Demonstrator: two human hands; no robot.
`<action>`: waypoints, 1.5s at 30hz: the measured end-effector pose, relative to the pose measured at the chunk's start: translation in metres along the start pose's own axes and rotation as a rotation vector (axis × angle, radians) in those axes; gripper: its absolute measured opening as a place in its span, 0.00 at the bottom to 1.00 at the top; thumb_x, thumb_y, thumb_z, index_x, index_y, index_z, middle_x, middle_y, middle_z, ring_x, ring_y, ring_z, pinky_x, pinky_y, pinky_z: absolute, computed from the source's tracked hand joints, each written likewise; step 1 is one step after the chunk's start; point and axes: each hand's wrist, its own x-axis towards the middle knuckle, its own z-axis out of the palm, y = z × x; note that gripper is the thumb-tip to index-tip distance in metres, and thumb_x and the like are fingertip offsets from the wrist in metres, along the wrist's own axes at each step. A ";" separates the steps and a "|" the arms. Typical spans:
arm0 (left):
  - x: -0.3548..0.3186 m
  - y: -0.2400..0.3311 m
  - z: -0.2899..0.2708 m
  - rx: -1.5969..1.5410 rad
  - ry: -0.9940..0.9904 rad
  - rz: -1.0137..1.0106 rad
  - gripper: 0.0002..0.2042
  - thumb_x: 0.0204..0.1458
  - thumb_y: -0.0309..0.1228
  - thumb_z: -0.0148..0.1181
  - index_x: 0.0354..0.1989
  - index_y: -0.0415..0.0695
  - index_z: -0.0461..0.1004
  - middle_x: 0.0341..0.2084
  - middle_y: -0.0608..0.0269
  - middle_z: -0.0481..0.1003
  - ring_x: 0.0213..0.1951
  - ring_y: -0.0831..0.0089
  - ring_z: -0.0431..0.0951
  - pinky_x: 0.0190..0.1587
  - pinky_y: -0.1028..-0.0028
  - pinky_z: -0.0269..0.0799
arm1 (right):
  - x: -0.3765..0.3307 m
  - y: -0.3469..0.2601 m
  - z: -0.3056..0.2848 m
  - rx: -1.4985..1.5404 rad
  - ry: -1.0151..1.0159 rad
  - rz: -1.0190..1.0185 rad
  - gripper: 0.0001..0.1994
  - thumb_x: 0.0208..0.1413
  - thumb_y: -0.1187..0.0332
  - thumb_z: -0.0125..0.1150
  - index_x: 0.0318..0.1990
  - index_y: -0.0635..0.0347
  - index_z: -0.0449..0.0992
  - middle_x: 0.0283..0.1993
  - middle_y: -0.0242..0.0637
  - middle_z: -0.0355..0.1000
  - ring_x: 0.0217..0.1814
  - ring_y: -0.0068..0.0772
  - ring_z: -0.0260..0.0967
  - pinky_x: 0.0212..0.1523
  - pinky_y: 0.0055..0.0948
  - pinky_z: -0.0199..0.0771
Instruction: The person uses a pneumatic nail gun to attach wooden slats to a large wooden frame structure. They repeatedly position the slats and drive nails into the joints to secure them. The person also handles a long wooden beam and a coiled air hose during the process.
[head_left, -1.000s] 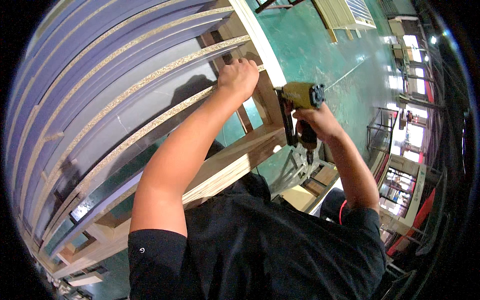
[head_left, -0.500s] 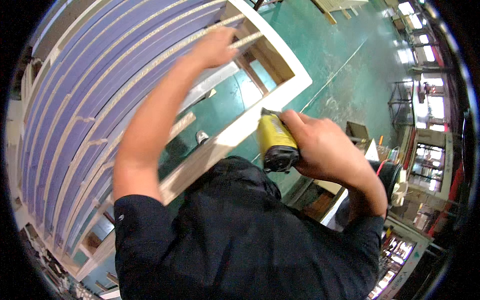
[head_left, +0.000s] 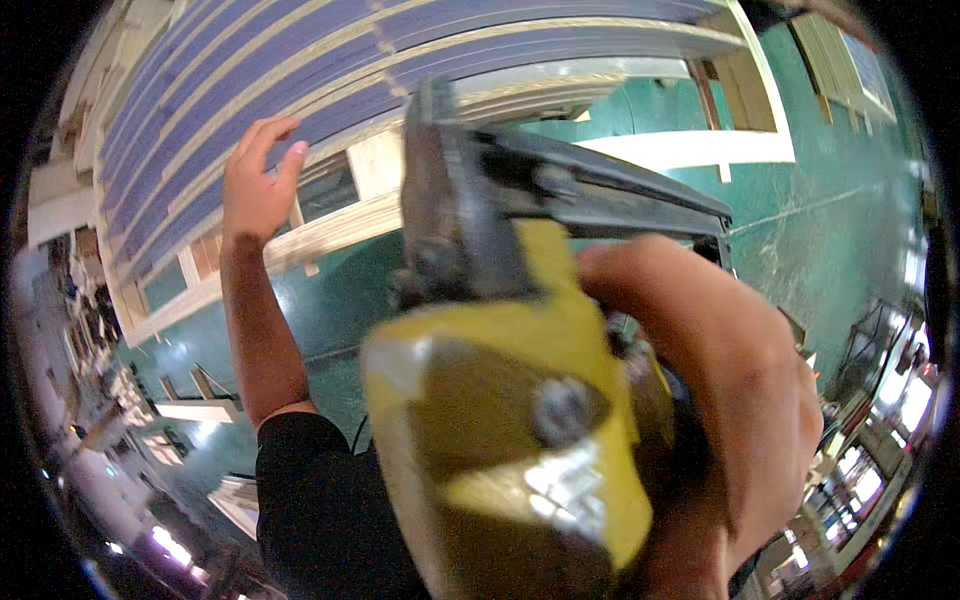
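A yellow and black nail gun (head_left: 500,360) is raised close in front of me and fills the middle of the view. My right hand (head_left: 735,340) is wrapped round its grip; some of the fingers are hidden behind the tool's body. Out to the left, my left hand (head_left: 262,190) holds nothing, its thumb and fingers apart. It hovers over or near the side rail of a large wooden frame (head_left: 690,148); whether it touches the wood I cannot tell. Pale slats (head_left: 300,95) run lengthwise across the frame, with bluish-purple strips between them.
Green floor (head_left: 800,230) shows through the frame and beyond its right end. Another wooden panel (head_left: 835,65) stands at the far right. Stacked timber (head_left: 120,400) and loose boards (head_left: 195,410) lie at the left. Racks and bright windows line the right side.
The nail gun has come up much nearer to my view in my right hand. My left hand has moved left and back from the frame's far corner. The view has turned.
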 end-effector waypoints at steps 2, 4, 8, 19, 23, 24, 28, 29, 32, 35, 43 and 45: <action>-0.026 -0.056 -0.034 0.173 0.025 0.045 0.13 0.55 0.27 0.59 0.49 0.40 0.76 0.47 0.52 0.77 0.53 0.57 0.76 0.57 0.65 0.69 | -0.013 -0.022 0.037 -0.084 0.003 -0.007 0.35 0.60 0.36 0.44 0.48 0.64 0.76 0.44 0.42 0.77 0.44 0.39 0.75 0.53 0.37 0.68; -0.048 -0.091 -0.066 0.219 0.036 0.030 0.13 0.55 0.27 0.59 0.49 0.41 0.76 0.49 0.51 0.76 0.54 0.54 0.75 0.59 0.64 0.67 | -0.024 -0.039 0.074 -0.136 0.023 -0.082 0.32 0.55 0.40 0.52 0.47 0.65 0.77 0.41 0.41 0.77 0.43 0.38 0.75 0.51 0.37 0.70; -0.064 -0.201 -0.154 0.370 -0.103 -0.094 0.28 0.51 0.33 0.66 0.62 0.45 0.68 0.62 0.50 0.66 0.65 0.52 0.65 0.66 0.60 0.60 | 0.015 -0.046 0.123 -0.441 -0.356 -0.685 0.33 0.44 0.58 0.69 0.58 0.66 0.69 0.48 0.50 0.76 0.46 0.51 0.77 0.49 0.37 0.75; -0.058 -0.392 -0.241 0.366 -0.315 -0.057 0.23 0.45 0.33 0.70 0.51 0.45 0.72 0.49 0.55 0.76 0.51 0.51 0.75 0.51 0.56 0.73 | 0.113 -0.190 0.349 -0.610 -0.805 -0.472 0.20 0.39 0.70 0.72 0.42 0.69 0.78 0.35 0.51 0.77 0.39 0.42 0.78 0.44 0.35 0.75; -0.051 -0.416 -0.235 0.278 -0.305 0.016 0.17 0.44 0.31 0.70 0.41 0.45 0.71 0.37 0.56 0.78 0.42 0.49 0.77 0.41 0.53 0.73 | 0.135 -0.255 0.426 -0.486 -0.935 -0.476 0.19 0.45 0.67 0.71 0.44 0.65 0.76 0.33 0.40 0.76 0.36 0.23 0.70 0.37 0.31 0.73; -0.051 -0.419 -0.237 0.284 -0.306 0.009 0.17 0.44 0.31 0.70 0.41 0.46 0.71 0.36 0.56 0.78 0.42 0.49 0.77 0.41 0.54 0.73 | 0.137 -0.270 0.451 -0.483 -0.997 -0.501 0.19 0.46 0.67 0.71 0.45 0.65 0.76 0.33 0.39 0.76 0.35 0.25 0.71 0.37 0.31 0.73; -0.058 -0.422 -0.224 0.207 -0.213 0.052 0.15 0.44 0.33 0.70 0.39 0.47 0.72 0.31 0.57 0.78 0.37 0.49 0.79 0.37 0.53 0.74 | 0.138 -0.286 0.518 -0.658 -1.040 -0.634 0.18 0.48 0.66 0.70 0.44 0.67 0.75 0.35 0.40 0.77 0.35 0.30 0.74 0.38 0.32 0.74; -0.060 -0.426 -0.220 0.221 -0.202 0.059 0.15 0.44 0.34 0.70 0.39 0.47 0.73 0.30 0.57 0.78 0.37 0.49 0.79 0.36 0.53 0.75 | 0.134 -0.291 0.530 -0.675 -1.032 -0.627 0.19 0.48 0.66 0.70 0.45 0.67 0.75 0.35 0.40 0.77 0.35 0.29 0.74 0.39 0.31 0.75; -0.061 -0.445 -0.212 0.225 -0.162 0.087 0.14 0.44 0.34 0.70 0.38 0.48 0.73 0.29 0.56 0.78 0.36 0.50 0.79 0.36 0.53 0.75 | 0.127 -0.300 0.567 -0.709 -1.041 -0.596 0.20 0.48 0.67 0.69 0.46 0.69 0.75 0.37 0.41 0.78 0.36 0.28 0.74 0.40 0.29 0.75; -0.055 -0.440 -0.213 0.249 -0.237 0.013 0.15 0.44 0.33 0.69 0.41 0.50 0.74 0.29 0.56 0.78 0.37 0.51 0.80 0.37 0.54 0.77 | 0.136 -0.285 0.584 -0.701 -1.097 -0.555 0.22 0.49 0.67 0.69 0.49 0.70 0.74 0.40 0.40 0.78 0.39 0.27 0.74 0.43 0.29 0.76; -0.060 -0.427 -0.223 0.223 -0.202 -0.012 0.12 0.44 0.33 0.69 0.37 0.50 0.76 0.33 0.56 0.79 0.39 0.52 0.81 0.39 0.55 0.77 | 0.154 -0.260 0.593 -0.639 -1.101 -0.594 0.22 0.50 0.70 0.68 0.54 0.67 0.74 0.45 0.38 0.78 0.45 0.24 0.74 0.52 0.27 0.75; -0.061 -0.428 -0.224 0.211 -0.191 -0.015 0.12 0.44 0.32 0.69 0.37 0.49 0.76 0.33 0.55 0.79 0.39 0.52 0.81 0.39 0.55 0.77 | 0.153 -0.260 0.594 -0.620 -1.118 -0.615 0.23 0.50 0.69 0.69 0.54 0.66 0.73 0.46 0.39 0.78 0.45 0.25 0.74 0.52 0.28 0.75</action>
